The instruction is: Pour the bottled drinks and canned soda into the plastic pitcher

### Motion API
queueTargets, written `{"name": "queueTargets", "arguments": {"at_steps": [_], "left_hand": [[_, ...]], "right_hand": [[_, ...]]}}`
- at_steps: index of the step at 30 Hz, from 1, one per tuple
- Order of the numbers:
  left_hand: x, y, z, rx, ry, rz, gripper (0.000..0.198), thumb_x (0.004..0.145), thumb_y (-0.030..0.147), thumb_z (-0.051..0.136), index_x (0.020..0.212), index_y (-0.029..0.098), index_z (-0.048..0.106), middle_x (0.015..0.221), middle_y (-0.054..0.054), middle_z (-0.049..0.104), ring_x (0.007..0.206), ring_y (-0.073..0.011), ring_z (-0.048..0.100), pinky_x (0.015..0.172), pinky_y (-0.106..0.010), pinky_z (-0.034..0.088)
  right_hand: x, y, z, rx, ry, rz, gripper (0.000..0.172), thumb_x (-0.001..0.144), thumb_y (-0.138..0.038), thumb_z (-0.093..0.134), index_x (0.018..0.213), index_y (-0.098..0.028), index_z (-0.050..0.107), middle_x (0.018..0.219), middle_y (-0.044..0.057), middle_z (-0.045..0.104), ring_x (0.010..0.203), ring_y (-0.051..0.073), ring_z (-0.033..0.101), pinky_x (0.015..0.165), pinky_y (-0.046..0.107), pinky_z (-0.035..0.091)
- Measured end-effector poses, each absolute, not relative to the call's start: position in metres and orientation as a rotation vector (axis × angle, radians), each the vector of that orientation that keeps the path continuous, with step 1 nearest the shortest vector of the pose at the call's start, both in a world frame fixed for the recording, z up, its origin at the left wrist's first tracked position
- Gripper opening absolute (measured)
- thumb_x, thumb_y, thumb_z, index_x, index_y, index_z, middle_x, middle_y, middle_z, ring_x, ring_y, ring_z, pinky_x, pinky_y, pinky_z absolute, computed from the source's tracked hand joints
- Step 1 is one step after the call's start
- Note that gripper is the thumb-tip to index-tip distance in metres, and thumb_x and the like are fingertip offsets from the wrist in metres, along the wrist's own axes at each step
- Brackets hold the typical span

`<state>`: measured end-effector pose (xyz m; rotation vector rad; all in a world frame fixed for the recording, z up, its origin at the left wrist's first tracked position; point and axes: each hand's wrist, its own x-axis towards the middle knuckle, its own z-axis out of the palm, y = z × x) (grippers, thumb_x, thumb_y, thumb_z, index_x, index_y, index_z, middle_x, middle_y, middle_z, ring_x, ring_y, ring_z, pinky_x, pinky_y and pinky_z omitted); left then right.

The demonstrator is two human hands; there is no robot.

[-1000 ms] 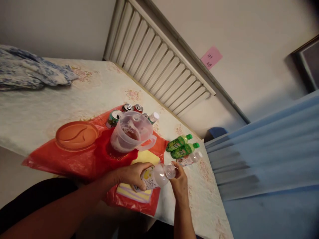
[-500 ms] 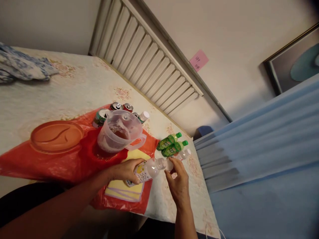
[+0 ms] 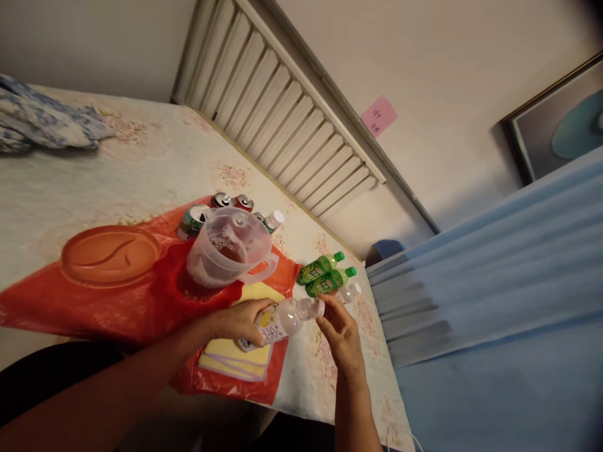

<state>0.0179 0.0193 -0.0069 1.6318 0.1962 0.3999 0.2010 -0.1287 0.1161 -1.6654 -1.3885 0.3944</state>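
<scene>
My left hand [image 3: 242, 325] is wrapped round a clear plastic bottle [image 3: 288, 317] with a white label that has yellow on it. The bottle tilts, its neck pointing right. At its mouth is a white cap [image 3: 321, 306], pinched between the thumb and fingers of my right hand [image 3: 346, 342]. Whether the cap is threaded on I cannot tell. Beneath the bottle lies a folded yellow cloth [image 3: 235, 365]. Beyond my left hand stands a translucent pitcher [image 3: 207, 254] holding brown, foamy liquid.
Two green bottles [image 3: 325, 282] and a clear bottle [image 3: 347, 293] lie at the right. Several cans [image 3: 192, 223] and a white-capped bottle [image 3: 274, 220] stand behind the pitcher. An orange lid [image 3: 110, 254] rests on a red plastic sheet [image 3: 42, 295]. A radiator [image 3: 282, 113] borders the table.
My right hand has brought the cap up against the bottle's mouth and its fingers have shifted around it. My left hand keeps hold of the bottle.
</scene>
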Motion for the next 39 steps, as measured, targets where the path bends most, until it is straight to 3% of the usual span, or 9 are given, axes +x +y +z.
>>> {"name": "queueTargets", "arguments": {"at_steps": [11, 17, 26, 32, 35, 39], "left_hand": [[0.016, 0.019, 0.002, 1.553, 0.084, 0.403, 0.064, 0.057, 0.017, 0.068, 0.122, 0.018, 0.061, 0.108, -0.003, 0.068, 0.087, -0.0197, 0.061, 0.068, -0.024, 0.05], [0.017, 0.019, -0.004, 1.55, 0.118, 0.419, 0.062, 0.059, 0.019, 0.068, 0.121, 0.021, 0.063, 0.108, -0.003, 0.069, 0.09, -0.0226, 0.063, 0.071, -0.027, 0.052], [0.018, 0.017, -0.007, 1.598, 0.207, 0.373, 0.067, 0.056, 0.021, 0.07, 0.123, 0.022, 0.064, 0.108, -0.004, 0.07, 0.092, -0.0259, 0.066, 0.072, -0.029, 0.053], [0.018, 0.016, -0.007, 1.563, 0.189, 0.399, 0.066, 0.055, 0.02, 0.07, 0.12, 0.023, 0.065, 0.109, -0.004, 0.071, 0.095, -0.0278, 0.067, 0.076, -0.031, 0.054], [0.018, 0.017, -0.009, 1.559, 0.182, 0.41, 0.065, 0.055, 0.02, 0.07, 0.12, 0.023, 0.065, 0.108, -0.005, 0.071, 0.096, -0.028, 0.066, 0.076, -0.031, 0.054], [0.017, 0.017, -0.009, 1.557, 0.188, 0.41, 0.069, 0.057, 0.022, 0.069, 0.126, 0.024, 0.062, 0.11, -0.004, 0.07, 0.097, -0.0274, 0.066, 0.076, -0.031, 0.054]], "right_hand": [[0.189, -0.12, 0.143, -1.733, -1.811, 0.281, 0.028, 0.095, -0.036, 0.064, 0.121, -0.028, 0.071, 0.111, 0.007, 0.069, 0.095, 0.021, 0.063, 0.088, 0.036, 0.051], [0.188, -0.119, 0.146, -1.786, -1.845, 0.293, 0.027, 0.095, -0.033, 0.063, 0.12, -0.028, 0.071, 0.112, 0.007, 0.069, 0.101, 0.022, 0.063, 0.092, 0.038, 0.051], [0.186, -0.118, 0.143, -1.861, -1.792, 0.224, 0.027, 0.091, -0.04, 0.069, 0.113, -0.025, 0.074, 0.091, 0.003, 0.067, 0.079, 0.018, 0.06, 0.077, 0.032, 0.049], [0.183, -0.115, 0.135, -2.017, -1.673, 0.188, 0.036, 0.089, -0.053, 0.067, 0.091, -0.017, 0.072, 0.071, 0.001, 0.062, 0.064, 0.016, 0.053, 0.062, 0.028, 0.042], [0.188, -0.117, 0.125, -1.936, -1.566, 0.223, 0.046, 0.089, -0.056, 0.063, 0.112, -0.017, 0.07, 0.08, 0.002, 0.067, 0.07, 0.017, 0.058, 0.065, 0.029, 0.046], [0.195, -0.125, 0.1, -1.763, -1.375, 0.444, 0.069, 0.08, -0.056, 0.072, 0.136, -0.018, 0.057, 0.11, 0.009, 0.071, 0.088, 0.023, 0.067, 0.075, 0.034, 0.055]]}}
